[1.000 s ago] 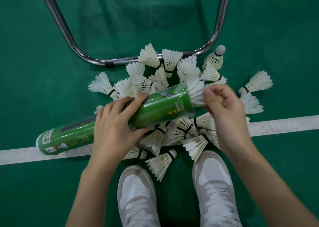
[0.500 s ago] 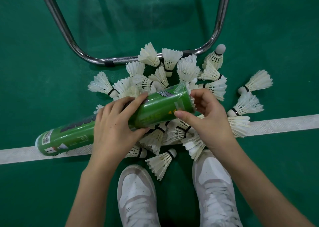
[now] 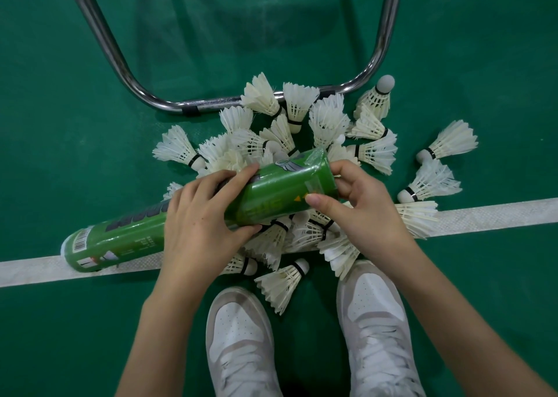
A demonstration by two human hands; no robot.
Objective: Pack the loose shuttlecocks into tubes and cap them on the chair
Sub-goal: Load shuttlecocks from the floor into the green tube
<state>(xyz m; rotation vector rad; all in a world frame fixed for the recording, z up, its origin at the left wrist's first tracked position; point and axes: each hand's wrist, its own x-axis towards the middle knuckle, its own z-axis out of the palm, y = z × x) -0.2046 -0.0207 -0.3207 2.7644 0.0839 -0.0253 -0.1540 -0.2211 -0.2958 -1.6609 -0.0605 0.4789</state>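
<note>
A long green cardboard shuttlecock tube (image 3: 193, 212) is lying slanted above a pile of loose white feather shuttlecocks (image 3: 326, 125) on the green court floor (image 3: 75, 94), its barcoded closed end low over the white painted line (image 3: 483, 212) on the left and its open end raised toward the middle of the pile. The left hand (image 3: 202, 212) is gripping the tube around its middle, fingers curled over the top and thumb underneath. The right hand (image 3: 359, 203) is curling round the tube's open mouth, thumb lying on the green wall and fingers bent over the rim; whether anything is sitting under those fingers cannot be told. The shuttlecocks are spreading from the bent chrome chair leg (image 3: 120, 64) at the far side of the floor down to the pair of white lace-up sneakers (image 3: 308, 336) at the near edge. A few are lying apart to the right, one white shuttlecock (image 3: 447, 143) well clear of the heap, another (image 3: 428, 182) just beyond the line. One is lying between the two shoe tips.
</note>
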